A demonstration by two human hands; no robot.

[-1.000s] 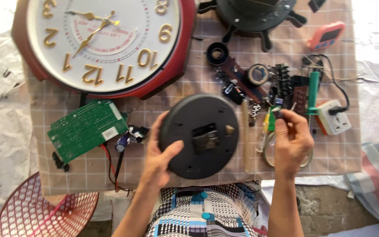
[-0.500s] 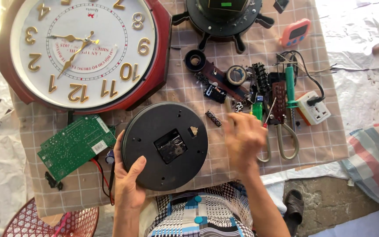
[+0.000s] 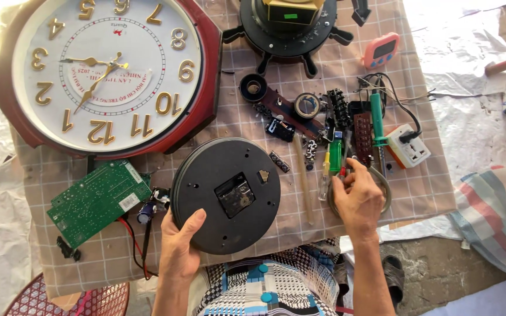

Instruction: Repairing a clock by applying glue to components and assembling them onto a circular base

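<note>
Black round clock back [image 3: 225, 194] lies face down at lower centre of the frame, on the checked cloth [image 3: 265, 126], its square movement [image 3: 236, 195] showing at the middle. Left hand [image 3: 180, 246] grips the clock's lower left rim: thumb on top of the back plate, fingers curled under the edge, so the hand is closed on the clock. Right hand [image 3: 355, 196] sits right of centre, well apart from the clock, fingertips bunched together among the small tools; it rests over the scissors [image 3: 382, 187], whose handle loops show on either side of it (whether the fingers pinch any one item cannot be told, since they hide the contact). Just above that hand lie a green lighter [image 3: 335, 155] and a green screwdriver [image 3: 377, 123], upright in the frame. A white socket block [image 3: 408, 146] with a black cable lies right of the screwdriver. A thin wooden stick [image 3: 303, 178] lies between clock and right hand. Large red-rimmed wall clock [image 3: 109, 73] fills the upper left, face up. Green circuit board [image 3: 98, 202] lies at lower left, just beside the black clock, with red and black wires trailing below it. Pink timer [image 3: 382, 50] at upper right. Black ship-wheel clock [image 3: 288, 26] at top centre. Red wire basket [image 3: 68, 298] at bottom left corner
</note>
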